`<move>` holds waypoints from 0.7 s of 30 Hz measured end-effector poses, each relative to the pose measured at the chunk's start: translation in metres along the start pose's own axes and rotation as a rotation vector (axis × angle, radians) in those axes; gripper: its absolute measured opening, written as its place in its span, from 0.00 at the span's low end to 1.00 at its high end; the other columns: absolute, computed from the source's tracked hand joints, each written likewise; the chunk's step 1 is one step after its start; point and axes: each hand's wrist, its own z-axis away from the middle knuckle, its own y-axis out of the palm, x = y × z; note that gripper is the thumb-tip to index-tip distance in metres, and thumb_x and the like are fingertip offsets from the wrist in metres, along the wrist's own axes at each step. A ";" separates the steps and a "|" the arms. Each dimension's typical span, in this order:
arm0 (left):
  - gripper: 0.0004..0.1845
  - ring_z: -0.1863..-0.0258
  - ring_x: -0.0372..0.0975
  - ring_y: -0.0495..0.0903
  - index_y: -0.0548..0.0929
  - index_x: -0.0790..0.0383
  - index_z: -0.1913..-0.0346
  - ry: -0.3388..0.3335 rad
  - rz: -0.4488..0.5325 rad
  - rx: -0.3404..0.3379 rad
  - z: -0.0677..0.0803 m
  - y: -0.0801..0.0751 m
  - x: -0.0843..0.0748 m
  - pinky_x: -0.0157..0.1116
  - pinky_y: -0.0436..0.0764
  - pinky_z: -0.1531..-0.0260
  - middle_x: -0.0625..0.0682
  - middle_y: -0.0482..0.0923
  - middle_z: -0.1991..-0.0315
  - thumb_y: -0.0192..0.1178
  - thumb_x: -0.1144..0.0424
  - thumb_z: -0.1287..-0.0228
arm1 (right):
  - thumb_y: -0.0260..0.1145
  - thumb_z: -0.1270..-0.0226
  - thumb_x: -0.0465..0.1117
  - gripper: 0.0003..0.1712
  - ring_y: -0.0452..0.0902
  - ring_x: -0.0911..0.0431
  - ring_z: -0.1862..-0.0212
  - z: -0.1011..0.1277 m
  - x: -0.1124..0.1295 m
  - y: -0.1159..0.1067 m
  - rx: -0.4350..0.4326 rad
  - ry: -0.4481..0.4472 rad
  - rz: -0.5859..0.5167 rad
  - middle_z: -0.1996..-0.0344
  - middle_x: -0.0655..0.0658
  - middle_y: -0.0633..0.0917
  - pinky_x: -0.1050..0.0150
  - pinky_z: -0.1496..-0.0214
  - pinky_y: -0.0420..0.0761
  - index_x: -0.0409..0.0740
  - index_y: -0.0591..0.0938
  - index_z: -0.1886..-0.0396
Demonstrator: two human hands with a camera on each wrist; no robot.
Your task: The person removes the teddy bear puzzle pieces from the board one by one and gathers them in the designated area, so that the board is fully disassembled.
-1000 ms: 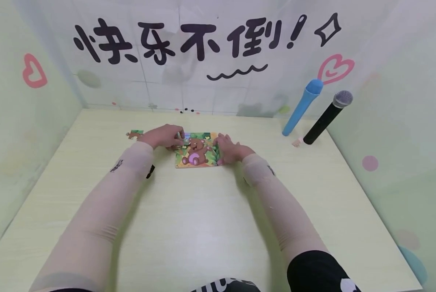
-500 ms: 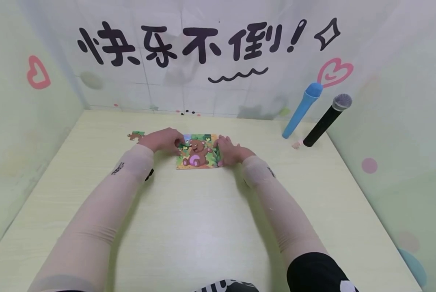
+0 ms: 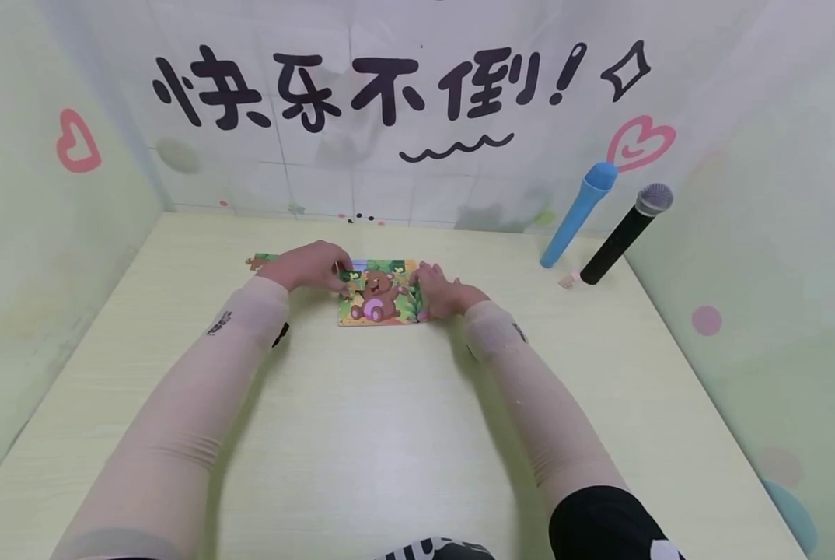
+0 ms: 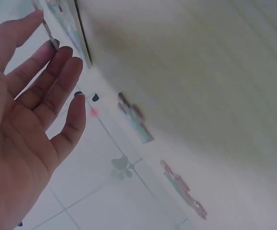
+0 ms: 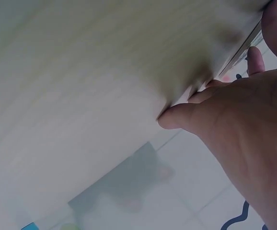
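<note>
A jigsaw puzzle (image 3: 378,303) with a brown bear lies flat near the back of the table. My left hand (image 3: 307,264) is over its left side, pinching a puzzle piece (image 4: 49,31) between thumb and fingertips. In the left wrist view that piece shows edge-on, raised above the puzzle. My right hand (image 3: 441,294) rests against the puzzle's right edge, its fingers (image 5: 177,116) touching the tabletop. Two loose puzzle pieces, a nearer one (image 4: 134,117) and a farther one (image 4: 183,189), lie left of the puzzle. In the head view my left hand hides the nearer one.
At the back right are a blue microphone (image 3: 578,218) and a black microphone (image 3: 623,239) with a silver head. A small pinkish scrap (image 3: 567,280) lies beside them. A printed wall covering (image 3: 445,190) borders the table's back edge.
The head view has tilted slightly, so the scene sits a little lower. My left fingers shift slightly at the puzzle's upper left, showing more of the pinched piece. The right hand stays in place.
</note>
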 end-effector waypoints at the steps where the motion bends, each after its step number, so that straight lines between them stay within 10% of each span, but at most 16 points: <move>1: 0.22 0.49 0.50 0.79 0.82 0.68 0.43 0.005 0.002 -0.005 0.001 -0.002 0.001 0.49 0.78 0.44 0.59 0.82 0.47 0.69 0.63 0.39 | 0.69 0.34 0.35 0.34 0.26 0.39 0.20 0.000 0.000 0.000 0.000 0.000 -0.001 0.19 0.35 0.39 0.28 0.27 0.38 0.46 0.62 0.34; 21: 0.22 0.50 0.53 0.80 0.81 0.72 0.42 -0.061 0.036 -0.123 0.044 -0.028 0.042 0.52 0.79 0.48 0.63 0.82 0.46 0.66 0.63 0.35 | 0.67 0.32 0.35 0.33 0.24 0.42 0.20 -0.002 -0.002 0.004 0.006 0.033 0.007 0.19 0.38 0.37 0.31 0.25 0.37 0.48 0.61 0.34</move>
